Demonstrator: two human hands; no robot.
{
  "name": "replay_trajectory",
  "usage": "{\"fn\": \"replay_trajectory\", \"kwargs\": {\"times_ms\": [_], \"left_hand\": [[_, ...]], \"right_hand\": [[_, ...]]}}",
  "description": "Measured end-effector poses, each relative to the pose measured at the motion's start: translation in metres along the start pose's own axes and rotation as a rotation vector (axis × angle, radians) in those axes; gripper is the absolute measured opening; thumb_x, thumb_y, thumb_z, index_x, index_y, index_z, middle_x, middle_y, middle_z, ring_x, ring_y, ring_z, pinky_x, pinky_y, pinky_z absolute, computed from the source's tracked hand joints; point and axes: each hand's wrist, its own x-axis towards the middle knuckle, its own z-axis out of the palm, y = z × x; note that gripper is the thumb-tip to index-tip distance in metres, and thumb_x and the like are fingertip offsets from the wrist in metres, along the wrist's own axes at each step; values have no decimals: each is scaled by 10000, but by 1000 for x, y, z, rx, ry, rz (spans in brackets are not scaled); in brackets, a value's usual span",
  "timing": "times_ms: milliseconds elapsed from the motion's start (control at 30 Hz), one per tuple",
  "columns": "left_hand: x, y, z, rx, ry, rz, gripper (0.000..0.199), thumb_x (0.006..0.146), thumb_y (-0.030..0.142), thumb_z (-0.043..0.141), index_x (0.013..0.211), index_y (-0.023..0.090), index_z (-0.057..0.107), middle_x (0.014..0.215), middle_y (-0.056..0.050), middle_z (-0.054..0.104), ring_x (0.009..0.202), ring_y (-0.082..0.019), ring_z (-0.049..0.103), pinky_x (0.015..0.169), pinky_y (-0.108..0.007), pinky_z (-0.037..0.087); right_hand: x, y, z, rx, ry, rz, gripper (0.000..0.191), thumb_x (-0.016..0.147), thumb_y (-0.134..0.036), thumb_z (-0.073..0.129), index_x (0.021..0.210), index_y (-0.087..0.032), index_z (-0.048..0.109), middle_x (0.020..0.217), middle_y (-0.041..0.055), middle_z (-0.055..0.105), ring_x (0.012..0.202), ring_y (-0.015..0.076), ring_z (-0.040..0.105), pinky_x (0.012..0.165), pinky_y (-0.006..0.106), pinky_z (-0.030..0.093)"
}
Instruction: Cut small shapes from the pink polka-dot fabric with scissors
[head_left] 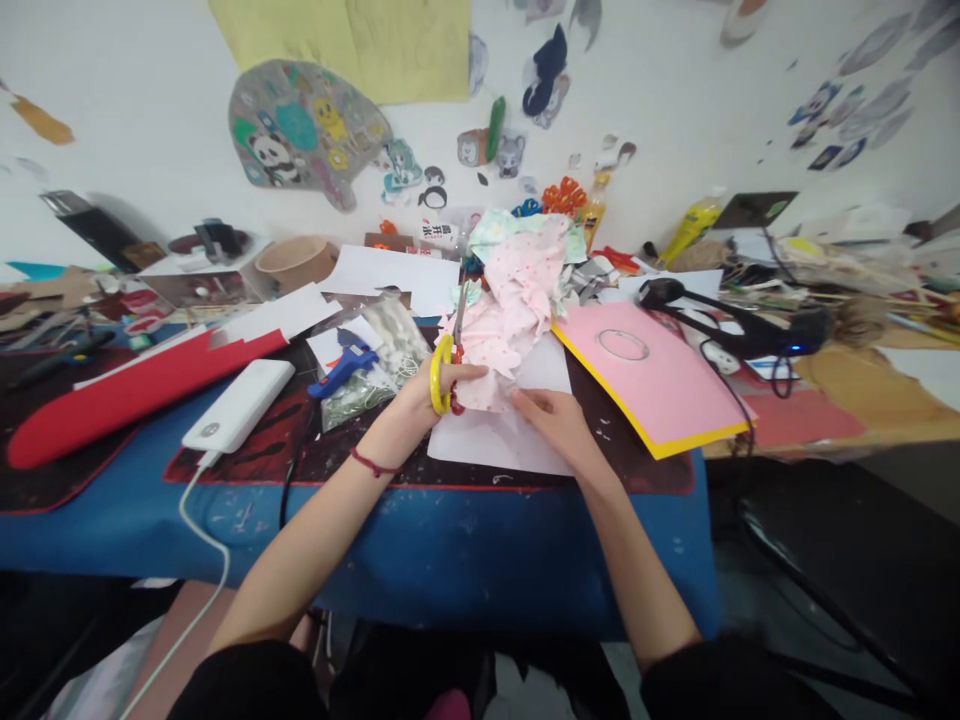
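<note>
My left hand is closed round yellow-handled scissors, whose metal blades point away from me beside a crumpled pink cloth with small red dots. Its thumb lies on the near part of the cloth. Opposite it, my right hand pinches the near edge of that cloth between thumb and fingers. Under both hands lies a white sheet of paper. Green patterned cloth is bunched with the pink one at the back. Small red parts show by the scissor handles; I cannot make out what they belong to.
A blue glue gun rests on a plastic bag to the left, near a white power bank with its cable and a long red piece. To the right are a pink board bearing a metal ring, and a black lamp-like device.
</note>
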Motion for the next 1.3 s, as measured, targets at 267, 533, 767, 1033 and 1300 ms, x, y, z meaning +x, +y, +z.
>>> {"fn": "replay_trajectory", "kwargs": {"times_ms": [267,533,767,1033,1300], "left_hand": [[-8,4,18,-106,91,45,204,630,129,789,705,139,599,601,-11,642,494,-129,600,476,-250,490],[-20,-28,37,-34,260,295,401,635,173,810,812,208,451,649,99,483,491,-47,486,465,-178,385],[-24,-51,43,165,136,318,456,724,366,815,835,230,394,631,99,481,471,-60,443,459,-204,338],[-57,-29,-20,691,-52,377,351,791,444,712,871,215,459,703,55,490,622,-105,406,599,-256,325],[-98,0,-47,1234,-226,44,381,937,623,389,908,245,347,663,42,519,577,-163,501,574,-294,379]], "right_hand": [[-25,-22,38,615,-351,54,613,757,-713,710,1094,-202,747,1075,100,766,928,189,713,932,375,552],[-34,-24,56,543,223,68,530,730,-570,808,1081,-180,734,903,62,765,751,164,671,679,293,541],[-30,-9,31,656,471,1,443,764,-420,805,1114,-155,746,1146,135,775,1025,284,744,902,444,591],[-50,-1,12,717,265,92,423,766,-379,825,1136,-215,701,1126,80,775,833,230,765,733,402,646],[-61,6,6,653,218,239,265,703,-385,880,830,-171,786,698,32,747,625,150,688,682,306,584]]}}
